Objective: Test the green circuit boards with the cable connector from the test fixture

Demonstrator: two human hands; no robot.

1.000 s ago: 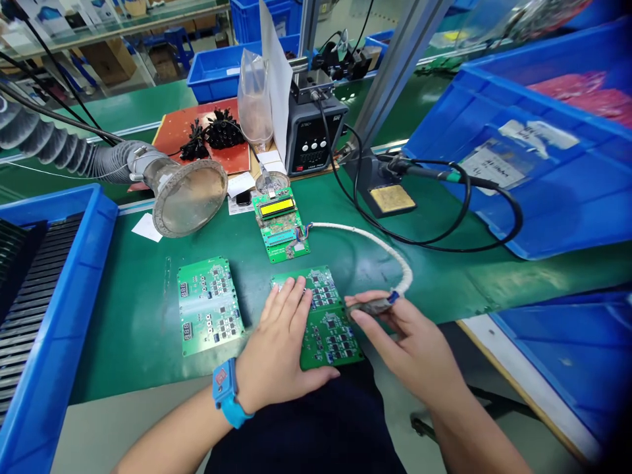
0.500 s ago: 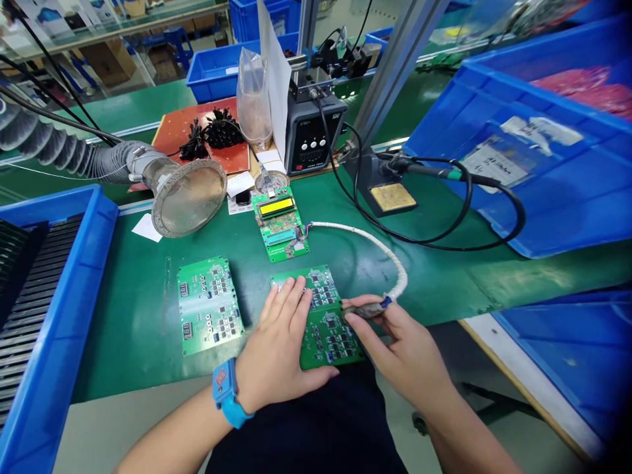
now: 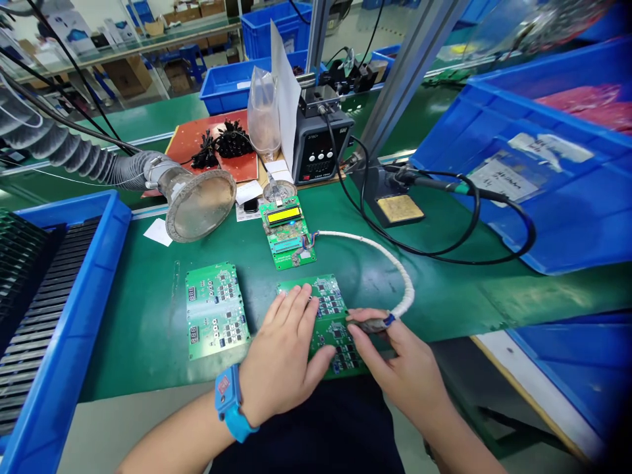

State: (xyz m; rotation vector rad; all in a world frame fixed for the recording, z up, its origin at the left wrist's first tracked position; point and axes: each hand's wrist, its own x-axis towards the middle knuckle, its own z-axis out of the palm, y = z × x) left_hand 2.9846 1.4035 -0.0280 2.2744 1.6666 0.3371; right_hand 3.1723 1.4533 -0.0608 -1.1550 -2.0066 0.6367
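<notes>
My left hand point(image 3: 286, 352), with a blue wrist strap point(image 3: 228, 398), lies flat with fingers outstretched on a green circuit board point(image 3: 332, 296) at the bench's front edge. My right hand point(image 3: 402, 355) pinches a dark probe point(image 3: 369, 325) against the board's right side; the probe's tip is hard to make out. From the probe a white wrapped cable point(image 3: 395, 260) curves up to a programmer board point(image 3: 286, 230) with a yellow display. A second circuit board point(image 3: 217, 309), carrying two digit displays, rests flat to the left, apart from my hands.
A blue bin point(image 3: 106, 243) with black slotted racks stands left. A fume extractor hood point(image 3: 202, 205) hangs over the bench. Behind are a soldering station point(image 3: 323, 148) and an iron stand point(image 3: 395, 209) with looping black cable. A large blue bin point(image 3: 474, 138) stands right.
The view has shifted slightly, so everything sits a little lower and to the right. A small blue light now shows on the programmer board. My left thumb has drawn up onto the circuit board.
</notes>
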